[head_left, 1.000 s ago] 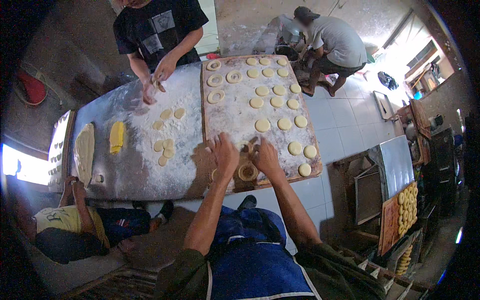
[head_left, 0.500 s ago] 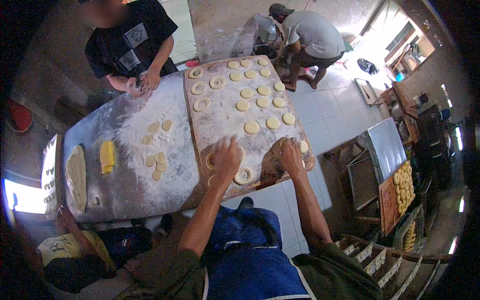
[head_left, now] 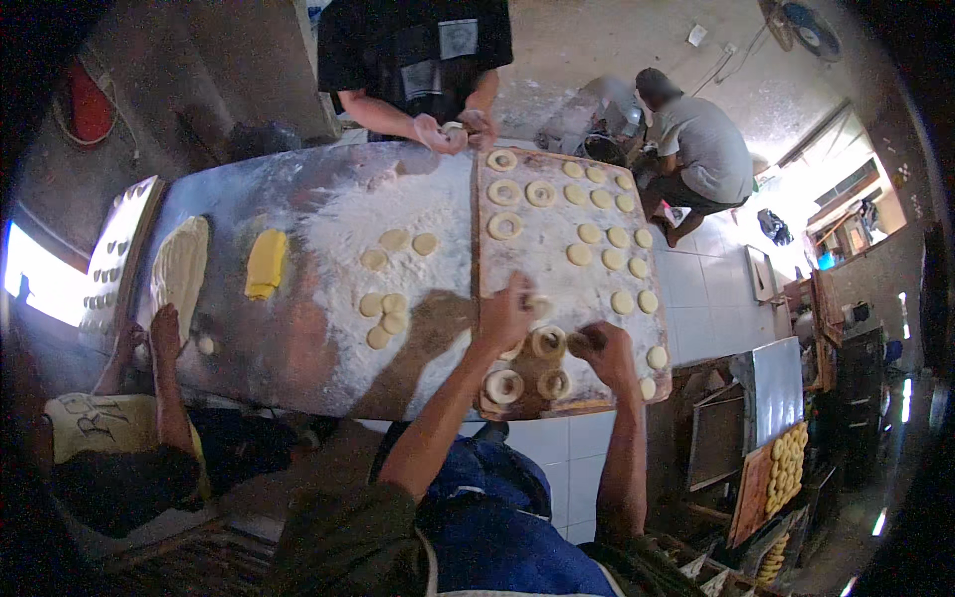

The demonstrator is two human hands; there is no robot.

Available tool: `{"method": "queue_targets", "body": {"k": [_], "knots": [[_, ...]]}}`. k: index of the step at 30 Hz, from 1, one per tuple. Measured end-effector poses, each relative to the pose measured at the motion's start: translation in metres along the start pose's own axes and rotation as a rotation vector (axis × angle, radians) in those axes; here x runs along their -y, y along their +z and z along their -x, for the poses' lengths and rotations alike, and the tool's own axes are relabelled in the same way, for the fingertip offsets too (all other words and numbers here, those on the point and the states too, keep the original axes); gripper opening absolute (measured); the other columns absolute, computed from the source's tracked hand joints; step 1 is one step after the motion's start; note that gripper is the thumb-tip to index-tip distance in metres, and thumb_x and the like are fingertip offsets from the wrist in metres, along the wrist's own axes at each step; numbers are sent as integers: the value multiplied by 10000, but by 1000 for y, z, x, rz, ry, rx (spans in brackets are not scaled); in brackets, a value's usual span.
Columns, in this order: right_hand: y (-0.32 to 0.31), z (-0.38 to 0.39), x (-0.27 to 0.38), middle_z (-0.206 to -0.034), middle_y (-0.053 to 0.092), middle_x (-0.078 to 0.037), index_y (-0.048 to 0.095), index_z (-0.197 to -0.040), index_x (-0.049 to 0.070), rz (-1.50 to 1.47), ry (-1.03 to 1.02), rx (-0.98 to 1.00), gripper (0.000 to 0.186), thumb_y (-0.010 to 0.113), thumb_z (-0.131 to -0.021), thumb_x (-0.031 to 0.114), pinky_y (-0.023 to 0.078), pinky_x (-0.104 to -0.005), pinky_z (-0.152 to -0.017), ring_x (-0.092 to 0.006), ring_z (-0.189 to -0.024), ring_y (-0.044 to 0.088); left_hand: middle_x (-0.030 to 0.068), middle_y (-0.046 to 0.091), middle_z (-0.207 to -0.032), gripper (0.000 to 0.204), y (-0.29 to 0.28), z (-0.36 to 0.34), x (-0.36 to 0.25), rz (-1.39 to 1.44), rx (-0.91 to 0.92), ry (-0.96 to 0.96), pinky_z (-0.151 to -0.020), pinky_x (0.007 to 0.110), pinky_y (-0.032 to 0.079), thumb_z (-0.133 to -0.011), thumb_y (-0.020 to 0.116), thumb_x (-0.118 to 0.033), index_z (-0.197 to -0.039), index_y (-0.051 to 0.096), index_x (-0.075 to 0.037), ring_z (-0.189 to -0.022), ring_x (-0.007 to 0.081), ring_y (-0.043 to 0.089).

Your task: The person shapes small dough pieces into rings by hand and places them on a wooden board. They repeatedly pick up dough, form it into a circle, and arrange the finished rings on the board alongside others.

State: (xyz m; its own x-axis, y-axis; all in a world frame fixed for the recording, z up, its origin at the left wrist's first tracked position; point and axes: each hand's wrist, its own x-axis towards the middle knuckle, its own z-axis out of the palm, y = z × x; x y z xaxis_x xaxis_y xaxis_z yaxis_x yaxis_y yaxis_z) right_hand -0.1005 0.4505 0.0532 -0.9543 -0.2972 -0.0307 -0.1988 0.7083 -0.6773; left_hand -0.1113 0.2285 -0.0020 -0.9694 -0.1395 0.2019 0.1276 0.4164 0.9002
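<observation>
Head view: left hand (head_left: 507, 318) over wooden board (head_left: 552, 264), fingers blurred beside small dough piece (head_left: 540, 307); can't tell if it grips. Right hand (head_left: 609, 354) has fingers bent close together, just right of dough ring (head_left: 538, 345); can't tell if holding anything. Ring lies on board's near part, between hands. Dough discs (head_left: 622, 301) sit farther right.

Large dark lettering (head_left: 97, 416) marks a co-worker's yellow shirt (head_left: 129, 443) at the lower left of the frame, while pale printed patches (head_left: 459, 38) on a black shirt (head_left: 378, 45) at the upper centre are too unclear to read.
</observation>
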Motion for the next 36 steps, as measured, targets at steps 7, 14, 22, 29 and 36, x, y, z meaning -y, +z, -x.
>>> {"method": "queue_targets", "body": {"k": [7,14,22,29,36], "knots": [[184,-141,120,-848,678,-205,668,-821,-1,-147,-298,60,252,741,-751,230,511,-438,-696,-379,-819,654,163,652,-955,362,-164,-7,116,-276,-345,-167,-784,511,465,-801,678,-52,-1101,474,-54,-913,364,642],[227,-163,140,-774,684,-151,601,-876,2,211,-247,33,344,802,-705,223,536,-392,-667,-275,-743,682,207,574,-1216,470,-165,23,127,-311,-372,-138,-951,489,408,-882,649,-212,-1277,501,-3,-1128,362,552],[207,-106,138,-772,636,-57,571,-928,7,-665,24,-27,297,784,-738,87,506,-283,-636,-112,-697,594,87,669,-830,251,-169,25,59,352,-229,-249,-715,299,510,-887,667,-201,-937,677,45,-784,144,626],[173,-79,161,-869,654,-111,512,-1122,23,-568,-53,74,439,749,-753,6,535,-307,-685,-151,-804,625,102,658,-944,314,-153,28,53,667,-180,-386,-751,296,511,-881,644,-118,-1148,553,20,-861,145,618],[159,-72,138,-812,572,-23,531,-1098,36,-1346,292,267,361,470,-970,367,527,-304,-661,-164,-729,616,82,594,-1035,555,-147,46,55,1048,193,-276,-813,290,501,-724,588,83,-1225,421,-89,-954,180,587]]}}
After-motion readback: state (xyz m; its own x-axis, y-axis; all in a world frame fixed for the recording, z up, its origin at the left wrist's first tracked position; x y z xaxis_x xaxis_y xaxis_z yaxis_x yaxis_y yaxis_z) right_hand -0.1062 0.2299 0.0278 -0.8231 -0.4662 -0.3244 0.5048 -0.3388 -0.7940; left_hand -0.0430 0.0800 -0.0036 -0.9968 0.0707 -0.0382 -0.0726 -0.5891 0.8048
